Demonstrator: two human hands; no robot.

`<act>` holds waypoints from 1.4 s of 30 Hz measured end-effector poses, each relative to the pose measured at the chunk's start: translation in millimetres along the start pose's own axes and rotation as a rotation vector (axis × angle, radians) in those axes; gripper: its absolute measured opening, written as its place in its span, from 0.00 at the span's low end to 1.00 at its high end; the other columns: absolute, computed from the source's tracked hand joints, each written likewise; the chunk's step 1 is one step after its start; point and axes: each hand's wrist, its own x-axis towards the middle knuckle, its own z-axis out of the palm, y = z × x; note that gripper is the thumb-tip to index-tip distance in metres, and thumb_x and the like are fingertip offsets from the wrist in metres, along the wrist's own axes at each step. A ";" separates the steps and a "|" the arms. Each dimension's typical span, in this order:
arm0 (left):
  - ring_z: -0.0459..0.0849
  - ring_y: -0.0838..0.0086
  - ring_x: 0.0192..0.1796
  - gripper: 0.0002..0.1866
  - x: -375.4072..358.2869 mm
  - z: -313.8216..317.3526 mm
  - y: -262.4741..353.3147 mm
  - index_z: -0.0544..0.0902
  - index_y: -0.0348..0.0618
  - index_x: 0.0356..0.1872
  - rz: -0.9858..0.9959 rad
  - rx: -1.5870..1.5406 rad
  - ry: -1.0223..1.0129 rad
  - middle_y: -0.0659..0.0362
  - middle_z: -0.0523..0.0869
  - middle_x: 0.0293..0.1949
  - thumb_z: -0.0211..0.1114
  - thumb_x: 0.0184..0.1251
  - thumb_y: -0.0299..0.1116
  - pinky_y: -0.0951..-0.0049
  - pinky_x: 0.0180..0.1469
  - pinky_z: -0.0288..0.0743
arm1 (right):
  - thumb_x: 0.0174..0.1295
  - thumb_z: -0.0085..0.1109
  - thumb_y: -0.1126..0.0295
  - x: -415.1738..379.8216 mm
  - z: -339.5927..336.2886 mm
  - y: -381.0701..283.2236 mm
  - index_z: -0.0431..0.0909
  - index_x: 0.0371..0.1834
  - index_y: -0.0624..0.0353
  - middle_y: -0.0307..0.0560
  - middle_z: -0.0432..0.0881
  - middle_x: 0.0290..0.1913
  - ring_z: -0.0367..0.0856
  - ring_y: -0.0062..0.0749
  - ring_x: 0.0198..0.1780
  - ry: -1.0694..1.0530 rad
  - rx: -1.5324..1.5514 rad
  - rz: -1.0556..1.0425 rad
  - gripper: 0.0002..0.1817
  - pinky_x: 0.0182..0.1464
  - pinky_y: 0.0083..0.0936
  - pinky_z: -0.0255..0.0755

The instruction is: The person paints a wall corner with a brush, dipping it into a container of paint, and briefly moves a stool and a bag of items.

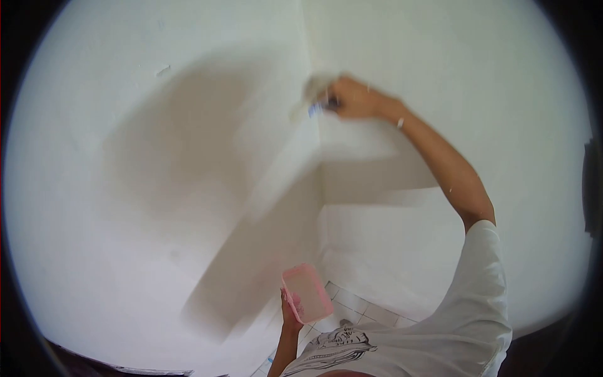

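Note:
My right hand is raised at the corner where two white walls meet, its fingers closed round a paintbrush. The brush shows a dark and blue part, and its pale end is smeared by motion against the left wall. Low down, my left hand grips a pink plastic tub by its left side. That tub is tilted so its pale inside faces me, and pinkish finger shapes show through near the grip.
The right wall carries a shadow of my arm. Below the tub lies a white tiled floor. A small raised flaw marks the upper left wall. Something dark stands at the far right edge.

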 end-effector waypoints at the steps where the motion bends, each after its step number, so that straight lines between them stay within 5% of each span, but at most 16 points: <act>1: 0.77 0.58 0.68 0.38 -2.7 4.2 0.4 0.65 0.51 0.76 0.018 -0.001 0.001 0.55 0.76 0.68 0.47 0.78 0.67 0.49 0.68 0.76 | 0.61 0.65 0.73 10.7 -43.1 -10.3 0.88 0.47 0.59 0.59 0.87 0.35 0.83 0.46 0.33 0.135 -0.001 0.015 0.11 0.40 0.37 0.78; 2: 0.77 0.58 0.68 0.38 -2.7 9.9 1.7 0.65 0.51 0.76 0.024 -0.001 0.001 0.55 0.76 0.68 0.47 0.78 0.67 0.49 0.68 0.76 | 0.63 0.66 0.70 24.4 -59.6 17.3 0.87 0.50 0.58 0.58 0.87 0.36 0.85 0.45 0.32 0.393 -0.097 -0.137 0.13 0.39 0.35 0.79; 4: 0.80 0.59 0.64 0.36 -4.5 16.6 1.4 0.68 0.50 0.73 0.027 -0.030 0.048 0.55 0.79 0.65 0.46 0.78 0.66 0.50 0.64 0.78 | 0.65 0.65 0.68 44.2 -102.5 21.1 0.85 0.53 0.59 0.58 0.88 0.37 0.86 0.47 0.32 0.731 -0.066 0.010 0.15 0.40 0.36 0.79; 7: 0.80 0.59 0.65 0.36 -4.8 13.4 1.4 0.68 0.50 0.73 0.001 -0.024 0.065 0.56 0.79 0.65 0.46 0.79 0.66 0.50 0.65 0.78 | 0.67 0.56 0.71 53.8 -111.8 10.9 0.84 0.56 0.66 0.61 0.89 0.39 0.88 0.46 0.38 0.623 0.079 0.173 0.17 0.47 0.39 0.80; 8: 0.80 0.59 0.65 0.36 -4.5 11.3 1.3 0.68 0.50 0.73 0.006 -0.025 0.068 0.56 0.79 0.65 0.46 0.79 0.66 0.50 0.65 0.78 | 0.66 0.64 0.67 62.3 -77.5 29.0 0.83 0.55 0.59 0.60 0.88 0.38 0.86 0.50 0.34 0.648 -0.057 0.098 0.16 0.42 0.38 0.80; 12: 0.79 0.58 0.66 0.36 -0.4 2.4 -4.6 0.67 0.52 0.75 0.013 -0.055 0.076 0.56 0.77 0.67 0.46 0.78 0.66 0.49 0.66 0.76 | 0.60 0.60 0.76 4.8 52.9 -18.1 0.82 0.59 0.61 0.65 0.85 0.46 0.85 0.61 0.41 0.661 0.141 0.108 0.21 0.47 0.43 0.80; 14: 0.77 0.58 0.68 0.37 4.7 0.3 0.2 0.65 0.53 0.76 0.018 -0.052 0.067 0.56 0.76 0.69 0.46 0.78 0.67 0.49 0.68 0.75 | 0.59 0.59 0.80 -47.5 114.2 -39.0 0.80 0.63 0.59 0.62 0.86 0.50 0.85 0.61 0.43 0.419 0.142 0.138 0.25 0.49 0.47 0.81; 16: 0.77 0.58 0.68 0.37 2.6 -2.2 -1.7 0.65 0.53 0.76 0.005 -0.043 0.038 0.56 0.76 0.69 0.46 0.78 0.67 0.48 0.67 0.75 | 0.60 0.59 0.78 -93.4 168.0 -38.5 0.78 0.66 0.58 0.61 0.86 0.45 0.85 0.60 0.42 -0.151 0.081 0.135 0.27 0.47 0.49 0.81; 17: 0.77 0.58 0.68 0.37 0.2 -2.5 -2.2 0.65 0.53 0.76 0.000 -0.045 0.041 0.56 0.76 0.69 0.46 0.78 0.67 0.48 0.67 0.75 | 0.60 0.59 0.78 -108.7 171.5 -47.5 0.78 0.66 0.58 0.61 0.86 0.45 0.85 0.60 0.42 -0.156 0.083 0.137 0.27 0.47 0.49 0.81; 20: 0.77 0.58 0.68 0.37 1.9 5.6 6.1 0.64 0.52 0.76 -0.004 0.003 0.030 0.55 0.75 0.69 0.46 0.78 0.66 0.47 0.68 0.75 | 0.63 0.59 0.75 -120.8 152.4 -60.5 0.79 0.57 0.61 0.61 0.86 0.34 0.86 0.59 0.37 -0.146 0.177 0.105 0.18 0.41 0.52 0.81; 24: 0.81 0.59 0.64 0.37 -3.1 15.1 2.2 0.69 0.50 0.73 0.029 -0.014 0.024 0.55 0.80 0.64 0.46 0.78 0.67 0.49 0.64 0.79 | 0.70 0.59 0.65 -87.7 69.4 -46.6 0.73 0.56 0.63 0.61 0.83 0.26 0.84 0.61 0.28 0.255 0.051 0.342 0.17 0.34 0.50 0.78; 26: 0.81 0.59 0.64 0.36 -3.5 10.5 1.6 0.69 0.51 0.73 0.030 -0.007 0.033 0.55 0.80 0.64 0.46 0.78 0.67 0.49 0.64 0.79 | 0.69 0.61 0.61 -62.8 2.8 -53.5 0.72 0.60 0.59 0.57 0.82 0.25 0.81 0.55 0.25 0.380 0.272 0.467 0.21 0.33 0.44 0.76; 30: 0.80 0.59 0.64 0.35 -1.4 2.7 0.6 0.69 0.52 0.73 0.001 -0.055 0.053 0.56 0.79 0.64 0.46 0.79 0.66 0.49 0.64 0.78 | 0.66 0.64 0.61 -9.8 -64.5 -14.8 0.75 0.64 0.52 0.53 0.80 0.25 0.78 0.45 0.26 0.805 0.025 0.159 0.23 0.38 0.37 0.76; 33: 0.80 0.60 0.64 0.34 -3.5 9.7 5.1 0.69 0.52 0.73 0.013 -0.050 0.062 0.57 0.79 0.64 0.46 0.80 0.65 0.49 0.64 0.78 | 0.67 0.61 0.62 29.4 -97.3 4.0 0.77 0.64 0.53 0.58 0.83 0.29 0.83 0.51 0.31 0.843 0.061 0.162 0.22 0.41 0.41 0.77; 38: 0.78 0.59 0.66 0.36 7.3 -2.0 -4.5 0.67 0.51 0.74 0.026 -0.082 0.068 0.57 0.78 0.66 0.47 0.78 0.66 0.51 0.67 0.75 | 0.69 0.58 0.72 55.5 -13.4 22.8 0.76 0.63 0.61 0.62 0.84 0.33 0.82 0.59 0.32 0.736 -0.056 0.195 0.19 0.41 0.46 0.77; 42: 0.79 0.60 0.66 0.36 19.6 6.0 -10.5 0.67 0.51 0.74 0.063 -0.119 -0.012 0.57 0.78 0.66 0.47 0.79 0.66 0.52 0.67 0.75 | 0.68 0.55 0.73 -24.5 87.3 -14.3 0.76 0.60 0.65 0.67 0.84 0.39 0.82 0.67 0.42 0.590 0.180 0.247 0.18 0.49 0.55 0.76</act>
